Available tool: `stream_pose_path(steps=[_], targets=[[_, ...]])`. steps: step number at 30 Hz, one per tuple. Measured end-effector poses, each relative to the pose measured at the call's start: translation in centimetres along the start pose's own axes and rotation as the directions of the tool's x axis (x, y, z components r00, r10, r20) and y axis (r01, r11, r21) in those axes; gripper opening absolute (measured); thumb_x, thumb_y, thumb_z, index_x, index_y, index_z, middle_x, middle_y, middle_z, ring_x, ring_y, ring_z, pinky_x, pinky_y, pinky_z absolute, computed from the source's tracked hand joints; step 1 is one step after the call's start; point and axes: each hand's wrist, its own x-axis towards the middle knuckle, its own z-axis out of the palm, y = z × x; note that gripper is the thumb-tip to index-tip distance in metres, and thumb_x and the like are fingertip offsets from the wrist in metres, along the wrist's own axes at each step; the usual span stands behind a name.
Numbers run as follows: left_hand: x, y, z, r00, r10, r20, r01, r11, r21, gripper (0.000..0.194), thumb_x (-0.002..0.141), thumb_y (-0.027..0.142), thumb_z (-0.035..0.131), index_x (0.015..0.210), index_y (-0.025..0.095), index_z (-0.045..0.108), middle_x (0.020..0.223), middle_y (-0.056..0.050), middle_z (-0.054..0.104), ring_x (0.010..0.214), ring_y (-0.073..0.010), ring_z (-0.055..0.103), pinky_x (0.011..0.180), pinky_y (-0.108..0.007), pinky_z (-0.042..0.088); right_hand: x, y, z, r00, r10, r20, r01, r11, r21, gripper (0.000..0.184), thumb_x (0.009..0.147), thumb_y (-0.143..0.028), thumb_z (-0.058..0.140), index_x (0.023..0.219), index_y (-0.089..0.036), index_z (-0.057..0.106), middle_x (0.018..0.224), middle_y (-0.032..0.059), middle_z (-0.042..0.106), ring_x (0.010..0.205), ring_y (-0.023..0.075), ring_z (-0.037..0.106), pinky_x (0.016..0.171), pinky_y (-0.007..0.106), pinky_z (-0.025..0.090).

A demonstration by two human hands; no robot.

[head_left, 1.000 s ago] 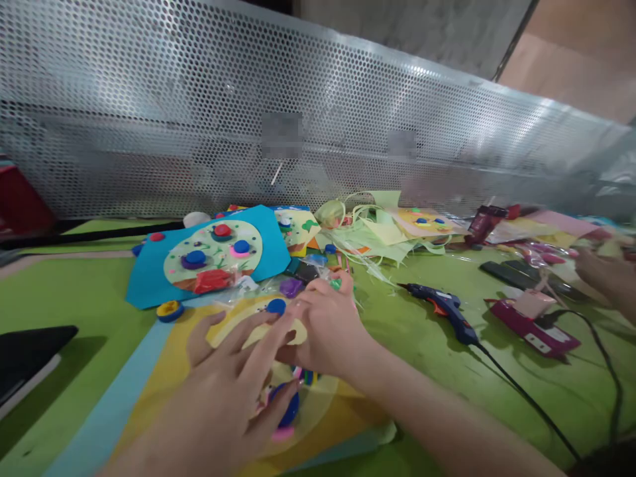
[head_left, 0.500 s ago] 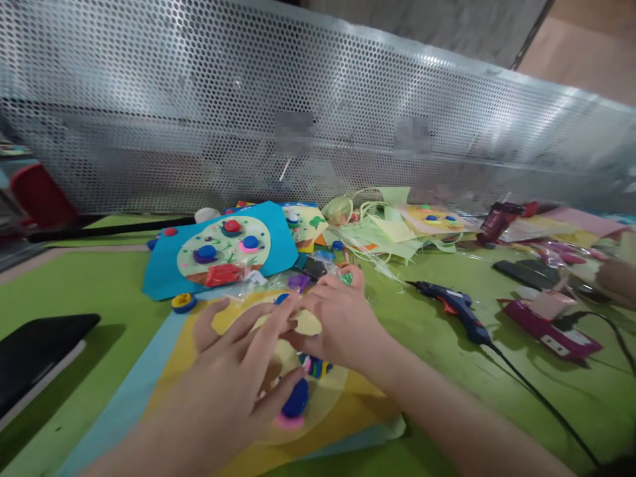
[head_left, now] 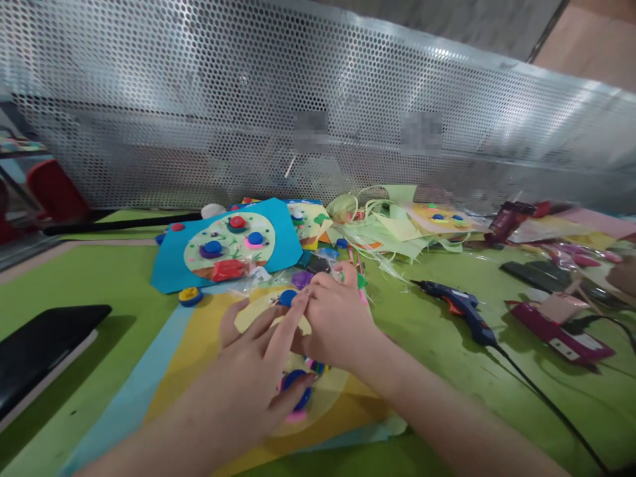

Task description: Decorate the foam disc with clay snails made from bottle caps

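While left hand (head_left: 251, 371) splays over yellow sheet (head_left: 191, 344); right hand (head_left: 338, 321) curls alongside; grip hidden

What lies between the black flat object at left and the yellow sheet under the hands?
In the head view: green tabletop, then a light blue sheet bordering the yellow sheet.

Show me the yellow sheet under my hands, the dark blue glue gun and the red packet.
Yellow sheet (head_left: 185, 346): head view, on its left part.
Dark blue glue gun (head_left: 462, 303): head view, on its body.
Red packet (head_left: 229, 269): head view, on its middle.
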Motion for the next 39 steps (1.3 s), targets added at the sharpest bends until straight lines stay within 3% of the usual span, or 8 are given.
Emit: stream_pose_path(steps=[5,8,11,15,20,28,36,39], targets=[[-0.1,0.0,-0.1,0.999,-0.044,-0.006,0.044,0.999,0.029,0.062,0.087,0.037,0.047,0.14,0.019,0.02,0.11,-0.014,0.066,0.111,-0.0311,0.055,0.099,-0.059,0.028,-0.1,-0.2,-0.2,0.997,0.059,0.044,-0.06,0.998,0.005,0.032,0.079,-0.047,0.054,0.075,-0.018,0.065,0.072,0.0037,0.067,0.082,0.0204,0.053,0.093,0.05,0.017],[0.0,0.0,-0.2,1.0,0.0,-0.019,0.0,1.0,0.015,0.065,0.085,0.035,0.049,0.141,0.018,0.02,0.108,-0.013,0.066,0.103,-0.0298,0.06,0.1,-0.059,0.027,0.0,-0.3,-0.3,0.997,0.018,0.074,-0.017,1.0,-0.008,0.022,0.076,-0.038,0.058,0.071,-0.018,0.064,0.07,0.0038,0.065,0.083,0.021,0.053,0.092,0.049,0.019],[-0.2,-0.1,-0.3,0.999,-0.006,-0.041,0.006,1.0,-0.003,0.063,0.086,0.035,0.047,0.141,0.018,0.021,0.106,-0.012,0.068,0.103,-0.0293,0.06,0.1,-0.057,0.027,0.0,-0.1,-0.1,0.995,0.03,0.095,-0.031,0.999,0.016,0.026,0.076,-0.044,0.058,0.074,-0.018,0.064,0.071,0.0038,0.065,0.082,0.0206,0.054,0.092,0.049,0.019],[-0.3,-0.2,-0.5,0.998,-0.009,-0.064,0.01,1.0,0.018,0.059,0.088,0.036,0.044,0.14,0.018,0.02,0.111,-0.014,0.066,0.112,-0.0303,0.055,0.1,-0.059,0.026,-0.2,0.1,0.1,0.995,0.077,0.069,-0.081,0.995,0.058,0.037,0.079,-0.054,0.052,0.08,-0.019,0.065,0.074,0.0045,0.067,0.083,0.0212,0.054,0.093,0.051,0.019],[-0.1,0.6,-0.2,0.995,0.091,-0.046,-0.091,0.996,0.013,0.059,0.086,0.034,0.046,0.137,0.013,0.025,0.111,-0.016,0.066,0.103,-0.0288,0.061,0.098,-0.055,0.032,0.2,-0.8,0.0,0.994,-0.018,0.108,0.013,0.998,0.054,0.024,0.078,-0.042,0.054,0.075,-0.019,0.061,0.076,0.0045,0.066,0.081,0.0216,0.053,0.087,0.05,0.025],[-0.3,-0.6,-0.1,0.992,0.043,-0.115,-0.033,0.996,0.089,0.053,0.089,0.037,0.043,0.136,0.017,0.026,0.109,-0.016,0.066,0.107,-0.0337,0.058,0.095,-0.062,0.028,-0.5,0.3,0.0,0.997,0.056,0.048,-0.059,0.997,0.053,0.03,0.081,-0.046,0.051,0.08,-0.019,0.064,0.076,0.0025,0.068,0.083,0.0202,0.054,0.091,0.049,0.02],[0.0,0.3,-0.1,0.999,0.037,-0.001,-0.037,0.999,-0.008,0.065,0.084,0.033,0.052,0.139,0.017,0.021,0.111,-0.013,0.065,0.103,-0.0303,0.061,0.098,-0.059,0.028,-0.2,-0.5,0.0,0.995,-0.015,0.098,0.011,0.999,0.04,0.028,0.08,-0.043,0.055,0.073,-0.017,0.062,0.075,0.0053,0.067,0.081,0.0214,0.054,0.088,0.047,0.023],[-0.1,0.2,-0.3,0.999,0.009,-0.045,-0.009,1.0,-0.001,0.063,0.085,0.033,0.051,0.138,0.019,0.022,0.11,-0.012,0.066,0.105,-0.0301,0.059,0.099,-0.059,0.026,-0.3,-0.4,0.0,0.996,-0.004,0.093,-0.003,0.997,0.076,0.031,0.081,-0.047,0.053,0.078,-0.018,0.064,0.077,0.0045,0.068,0.082,0.0215,0.054,0.092,0.049,0.02]])
